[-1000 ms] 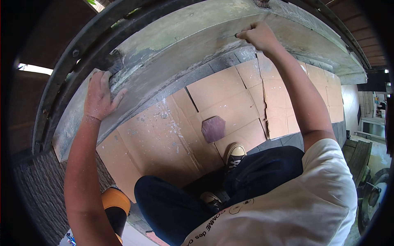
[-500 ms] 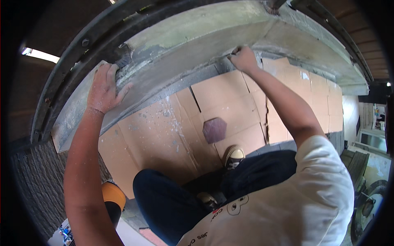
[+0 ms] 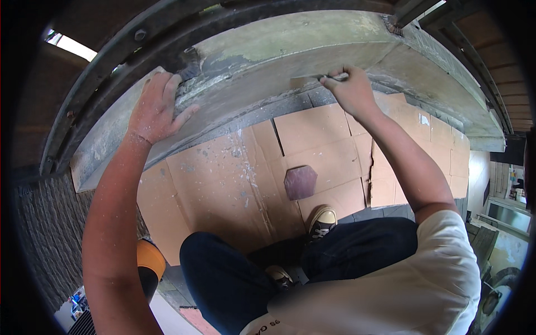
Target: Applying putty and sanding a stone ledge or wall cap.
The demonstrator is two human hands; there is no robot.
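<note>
My left hand (image 3: 158,110) rests on top of the low concrete ledge (image 3: 245,81), fingers stretched out and thumb spread along its near face. Paint dust speckles the hand and forearm. My right hand (image 3: 355,92) is closed around a scraper (image 3: 304,82), whose thin flat blade points left and lies against the ledge's near face. Its handle is mostly hidden in my fist. The ledge's surface is grey-green and worn, with patches of peeled paint near the left hand.
Cardboard sheets (image 3: 218,178) cover the floor below the ledge, scattered with paint flakes. A maroon six-sided flat piece (image 3: 300,182) lies on them near my shoe (image 3: 322,220). A dark metal rail (image 3: 139,42) runs behind the ledge. An orange-and-black object (image 3: 151,261) stands beside my left forearm.
My right hand has risen from the ledge's lower edge onto its face, bringing the scraper blade into view. My left hand stays on the ledge; the whole view has shifted slightly.
</note>
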